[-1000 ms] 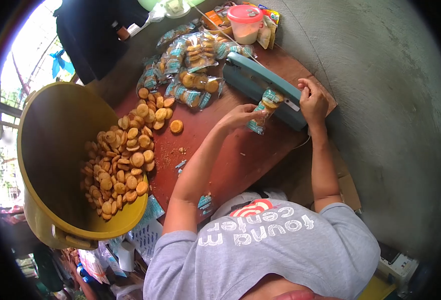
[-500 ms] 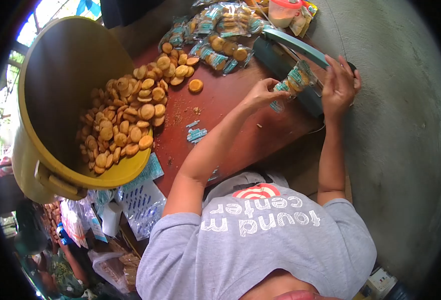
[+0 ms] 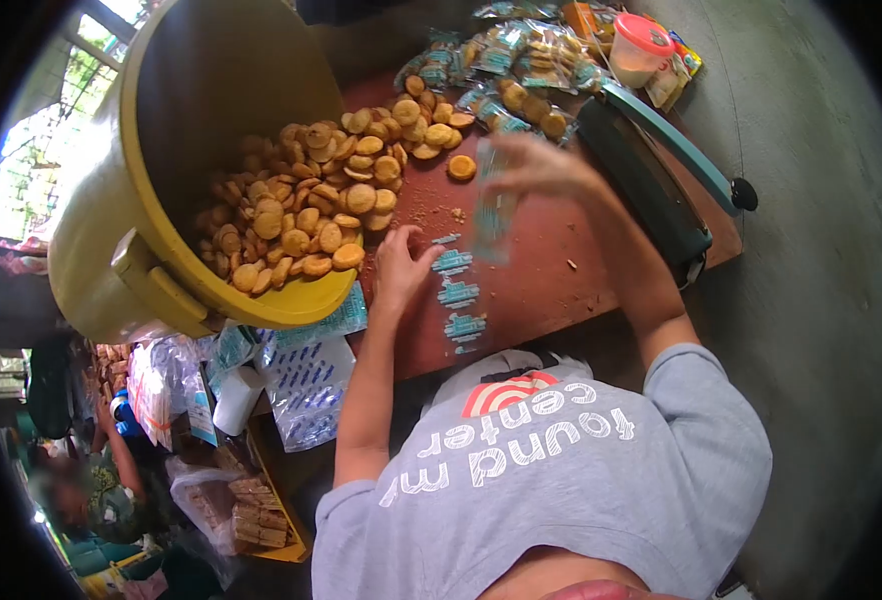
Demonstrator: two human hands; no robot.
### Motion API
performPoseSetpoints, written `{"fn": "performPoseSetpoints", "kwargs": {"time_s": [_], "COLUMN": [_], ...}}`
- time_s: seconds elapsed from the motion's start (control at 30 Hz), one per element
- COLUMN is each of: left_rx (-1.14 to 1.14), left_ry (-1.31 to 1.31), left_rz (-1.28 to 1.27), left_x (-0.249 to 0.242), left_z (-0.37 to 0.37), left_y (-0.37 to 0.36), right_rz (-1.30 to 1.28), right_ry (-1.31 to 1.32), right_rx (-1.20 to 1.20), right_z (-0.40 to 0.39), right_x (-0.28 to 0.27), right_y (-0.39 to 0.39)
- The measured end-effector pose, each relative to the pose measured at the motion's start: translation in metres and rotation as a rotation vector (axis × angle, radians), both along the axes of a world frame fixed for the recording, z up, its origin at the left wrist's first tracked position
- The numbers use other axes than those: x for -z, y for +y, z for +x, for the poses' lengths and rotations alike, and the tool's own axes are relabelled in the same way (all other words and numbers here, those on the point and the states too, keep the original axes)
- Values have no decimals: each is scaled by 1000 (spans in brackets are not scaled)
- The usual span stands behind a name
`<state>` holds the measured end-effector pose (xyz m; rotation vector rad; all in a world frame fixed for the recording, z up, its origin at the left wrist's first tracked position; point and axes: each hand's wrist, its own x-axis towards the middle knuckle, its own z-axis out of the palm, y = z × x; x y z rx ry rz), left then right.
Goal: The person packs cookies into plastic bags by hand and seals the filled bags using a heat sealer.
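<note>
My left hand (image 3: pixel 402 268) is low over the red table (image 3: pixel 551 270), between the round biscuits (image 3: pixel 306 215) and the small blue-white strips (image 3: pixel 453 262). Its thumb and fingers are apart, with nothing visible between them. Blurred by motion, my right hand (image 3: pixel 539 168) grips a clear, blue-printed wrapper (image 3: pixel 494 215) that hangs over the table; its contents are too smeared to make out. A dark sealer with a light blue lever arm (image 3: pixel 676 145) stands to the right. Filled biscuit packets (image 3: pixel 546 55) are heaped at the back.
The large yellow tub (image 3: pixel 131 200) lies tipped at the left, biscuits spilling from its mouth. A pink-lidded container (image 3: pixel 641 50) stands at the back right, near the grey wall (image 3: pixel 811 300). Printed plastic sheets (image 3: pixel 306 385) hang at the table's left edge. Another person (image 3: pixel 111 490) is at lower left.
My right hand has left the sealer's lever and moved left. My left hand has let go of the biscuit packet at the sealer and moved beside the strips. The view has shifted.
</note>
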<state>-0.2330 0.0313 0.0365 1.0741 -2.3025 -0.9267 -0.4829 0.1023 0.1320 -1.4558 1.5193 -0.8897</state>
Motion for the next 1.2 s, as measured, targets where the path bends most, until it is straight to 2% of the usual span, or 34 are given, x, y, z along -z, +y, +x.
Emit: {"fn": "performPoseSetpoints", "kwargs": {"time_s": [0.07,0.13,0.23,0.27,0.33,0.47,0.53,0.57,0.6,0.63,0.67,0.73,0.8,0.87,0.93,1.0,1.03,1.07,1.13,1.17,1.2], "left_rx": [-41,-74,-82,-82,-69,-10,68,64,53,44,43,24,92,41,29,-104,-75,-48,-120,-145,-34], "left_ry": [-140,-236,-254,-264,-221,-216,65,66,236,408,410,540,557,716,789,738,756,801,840,804,952], "left_rz": [-54,-70,-68,-55,19,-96,92,79,239,400,395,770,680,815,864,865,868,886,877,835,1069], "left_x": [-4,-9,-4,-3,-3,5,7,1,-12,-23,-29,-34,-16,-8,-6,-3,-4,-5,-7,-12,-11], "left_z": [4,2,-1,-2,-3,-2,2,2,3,4,6,12,19,25,23,24,24,24,22,22,28], "left_y": [8,16,19,18,18,16,14,15,21,24,25,28,22,24,25,24,24,24,25,25,22], "right_rz": [-381,-910,-1035,-994,-817,-289,-174,-78,-183,-124,-60,40,37,-67,16,88,127,141,-121,-184,-81], "right_ry": [93,497,596,467,477,633,796,840,1020,1040,1058,1074,1007,949,868,625,367,364,253,362,483], "right_rx": [280,668,727,604,425,113,114,19,-173,-159,-145,-161,-219,-327,-180,-126,-79,-79,-51,2,33], "right_z": [-25,-34,-36,-25,-3,8,10,10,2,2,4,16,31,34,37,49,46,42,27,12,4], "right_x": [-33,-71,-81,-78,-53,7,38,39,60,75,83,89,68,70,94,59,64,57,41,53,53], "right_y": [-28,-47,-80,-93,-124,-202,-237,-245,-264,-274,-277,-264,-230,-209,-201,-159,-152,-142,-121,-122,-116]}}
